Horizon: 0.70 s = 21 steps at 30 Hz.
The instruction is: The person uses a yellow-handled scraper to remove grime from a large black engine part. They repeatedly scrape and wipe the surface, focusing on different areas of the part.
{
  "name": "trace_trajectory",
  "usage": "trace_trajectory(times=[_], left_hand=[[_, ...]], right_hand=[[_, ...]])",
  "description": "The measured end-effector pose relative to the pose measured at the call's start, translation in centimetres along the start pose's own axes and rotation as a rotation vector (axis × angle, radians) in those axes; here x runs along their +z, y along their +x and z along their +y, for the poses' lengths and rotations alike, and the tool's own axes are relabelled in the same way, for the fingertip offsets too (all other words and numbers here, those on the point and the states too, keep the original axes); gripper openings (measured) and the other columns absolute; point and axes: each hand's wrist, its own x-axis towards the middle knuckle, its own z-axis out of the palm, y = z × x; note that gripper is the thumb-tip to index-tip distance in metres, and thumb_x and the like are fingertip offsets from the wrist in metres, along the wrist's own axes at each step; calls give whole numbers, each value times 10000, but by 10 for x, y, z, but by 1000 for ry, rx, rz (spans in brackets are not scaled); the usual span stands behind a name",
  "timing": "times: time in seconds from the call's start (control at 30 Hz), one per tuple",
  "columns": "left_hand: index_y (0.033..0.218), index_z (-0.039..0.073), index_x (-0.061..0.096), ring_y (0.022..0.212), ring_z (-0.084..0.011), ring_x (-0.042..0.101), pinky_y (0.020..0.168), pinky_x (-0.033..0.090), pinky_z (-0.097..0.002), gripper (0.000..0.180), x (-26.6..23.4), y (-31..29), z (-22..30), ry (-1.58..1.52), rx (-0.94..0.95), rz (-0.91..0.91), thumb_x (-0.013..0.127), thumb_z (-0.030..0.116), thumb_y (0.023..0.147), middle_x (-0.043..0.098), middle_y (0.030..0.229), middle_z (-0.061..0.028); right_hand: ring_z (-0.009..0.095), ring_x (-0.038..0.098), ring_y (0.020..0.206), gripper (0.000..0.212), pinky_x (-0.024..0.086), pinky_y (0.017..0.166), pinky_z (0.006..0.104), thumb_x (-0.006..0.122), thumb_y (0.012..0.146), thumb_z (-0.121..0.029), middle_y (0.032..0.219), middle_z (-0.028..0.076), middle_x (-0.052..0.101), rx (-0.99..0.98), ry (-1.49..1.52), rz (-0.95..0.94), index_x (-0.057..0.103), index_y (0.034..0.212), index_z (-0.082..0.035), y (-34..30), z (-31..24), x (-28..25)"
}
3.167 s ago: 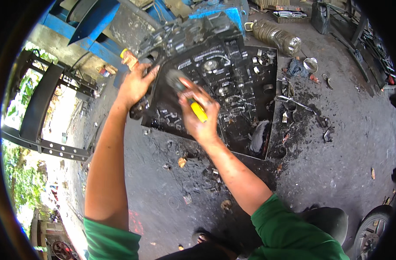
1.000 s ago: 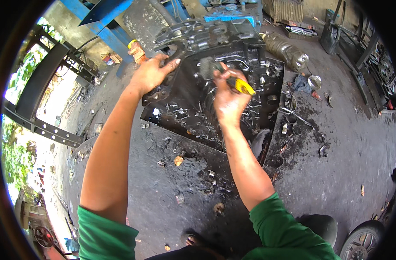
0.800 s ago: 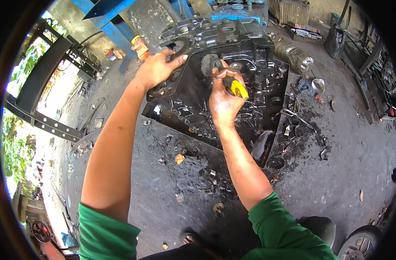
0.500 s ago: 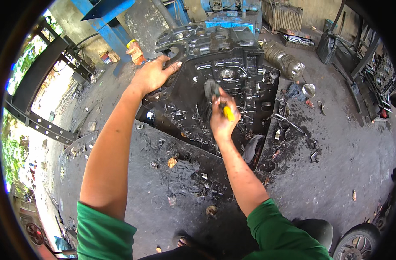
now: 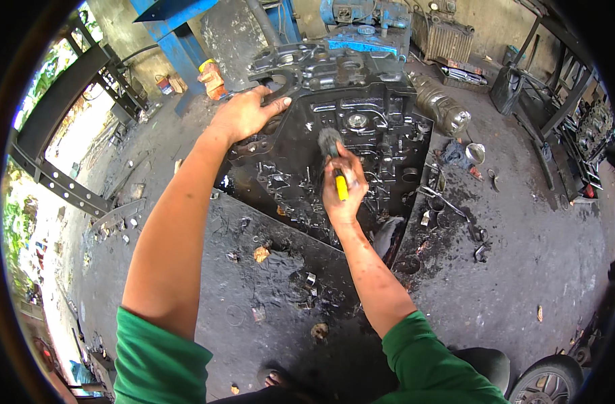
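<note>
Watching remotely, I counted 2 hands on the job & 1 dark engine block, which stood in 1 shallow tray on the flr. My R hand had its fingers curled firmly rnd 1 grey-bristled brush w/ yellow hdl, the bristles at the block's near face; couldn't tell if they touched. My L hand lay on the block's upper L corner, thumb spread well away from fingers, gripping loosely if at all. Also had 1 clear plastic bottle on its side, R of block, & 1 metal cup beside 1 dark rag.
</note>
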Motion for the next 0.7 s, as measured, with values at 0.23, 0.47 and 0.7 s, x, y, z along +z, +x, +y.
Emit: trace_trajectory(times=[0.23, 0.47, 0.7], left_hand=[[1358, 38, 542, 1235, -361, 560, 1046, 422, -447, 849, 2, 2, -1, -8, -4, -15, 490, 729, 866, 616, 1275, -222], [1357, 36, 541, 1246, -352, 552, 1046, 423, -449, 850, 1, -2, 0, 2, -11, -13, 479, 729, 869, 598, 1304, -220], [1367, 38, 536, 1248, -366, 547, 1062, 413, -436, 856, 2, 2, -2, -17, 31, -6, 492, 727, 861, 594, 1301, -236]], right_hand=[[336, 682, 1035, 155, 549, 855, 370, 658, 805, 67, 1129, 188, 664, 89, -45, 61, 636, 923, -33, 15, 15, -11], [295, 702, 995, 127, 571, 843, 367, 686, 795, 63, 1085, 161, 694, 68, -42, -20, 652, 876, -29, 14, 9, -13], [338, 679, 1036, 154, 550, 871, 385, 691, 805, 33, 1156, 177, 665, -37, -81, -12, 660, 940, -34, 22, 15, -17]])
